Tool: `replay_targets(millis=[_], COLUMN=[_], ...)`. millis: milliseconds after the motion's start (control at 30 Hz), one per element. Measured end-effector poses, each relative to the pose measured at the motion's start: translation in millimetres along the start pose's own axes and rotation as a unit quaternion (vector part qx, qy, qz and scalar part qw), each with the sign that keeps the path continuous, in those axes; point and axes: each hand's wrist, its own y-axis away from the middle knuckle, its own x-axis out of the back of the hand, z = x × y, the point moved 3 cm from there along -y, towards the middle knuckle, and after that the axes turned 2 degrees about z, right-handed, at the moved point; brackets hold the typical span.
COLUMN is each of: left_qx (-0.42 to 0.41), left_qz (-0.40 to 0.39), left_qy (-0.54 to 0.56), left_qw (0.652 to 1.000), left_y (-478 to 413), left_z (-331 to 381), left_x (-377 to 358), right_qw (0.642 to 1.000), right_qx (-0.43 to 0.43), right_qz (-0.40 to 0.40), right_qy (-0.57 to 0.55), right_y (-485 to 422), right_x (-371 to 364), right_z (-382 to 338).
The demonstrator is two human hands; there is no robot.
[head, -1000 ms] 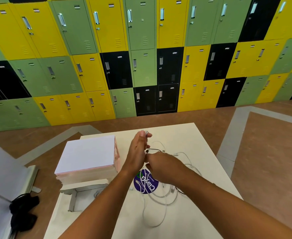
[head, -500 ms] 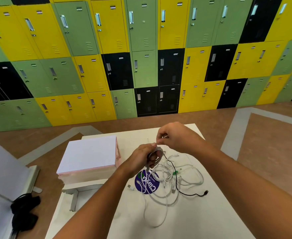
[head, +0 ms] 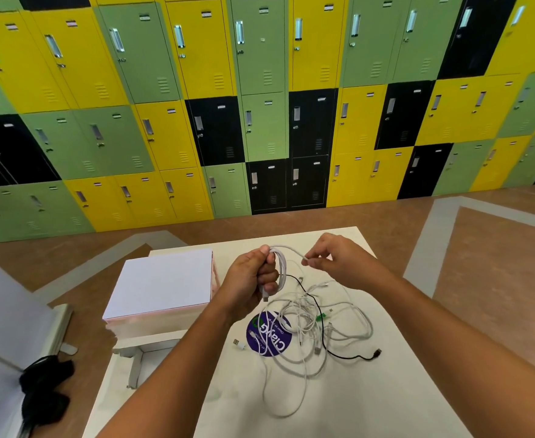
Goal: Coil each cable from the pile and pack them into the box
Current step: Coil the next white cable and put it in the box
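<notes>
**A:** Where's the box [head: 140, 352]?
**B:** Left of the pile [head: 316, 324], nearest.
**A:** And the white cable [head: 286, 249]?
**B:** It's over the pile's far side. The left hand [head: 250, 279] grips its upright loops. The free end runs rightward to the right hand [head: 339, 263], which pinches it.

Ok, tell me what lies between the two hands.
In the head view, a short stretch of thin white cable runs from the left hand, which grips its coiled loops, to the right hand, which pinches it.
</notes>
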Motion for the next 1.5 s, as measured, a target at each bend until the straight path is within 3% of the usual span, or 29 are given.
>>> replay_targets(millis=[67, 133, 233, 300, 500, 900, 1133, 1233, 1500], left_qx=[-0.003, -0.003, 0.000, 0.004, 0.015, 0.025, -0.043, -0.071, -0.123], left_qz=[0.002, -0.005, -0.026, -0.038, -0.072, -0.078, -0.014, 0.001, 0.076], left_qy=[0.014, 0.025, 0.027, 0.032, 0.027, -0.027, -0.080, -0.135, -0.178], left_qw=[1.000, 1.000, 0.999, 0.999, 0.997, 0.996, 0.996, 0.988, 0.973], left_y=[-0.6, -0.6, 0.4, 1.1, 4.5, 5.3, 0.9, -0.6, -5.0], left_z=[0.5, 1.8, 1.4, 0.6, 2.5, 0.5, -0.9, -2.8, -7.2], left_x=[-5.3, -10.7, -16.2, -18.4, -20.0, -19.6, -15.4, -14.9, -12.0], right_qw=[0.999, 0.985, 0.921, 0.877, 0.830, 0.851, 0.838, 0.899, 0.959], right_qx=[-0.008, -0.039, -0.075, -0.098, -0.162, -0.183, -0.184, -0.136, -0.099], right_qz=[0.036, 0.077, 0.094, 0.092, 0.086, -0.019, -0.054, -0.040, -0.005], right_qy=[-0.031, -0.147, -0.370, -0.461, -0.527, -0.491, -0.510, -0.415, -0.265], right_y=[-2.2, -4.1, -5.6, -5.6, -4.4, -3.0, 2.3, 3.9, 1.1], right_x=[-0.7, -1.3, -4.7, -7.4, -17.7, -24.1, -35.2, -39.4, -36.8], right_z=[-2.3, -2.0, -6.3, -10.8, -14.4, -23.5, -24.0, -29.0, -31.8])
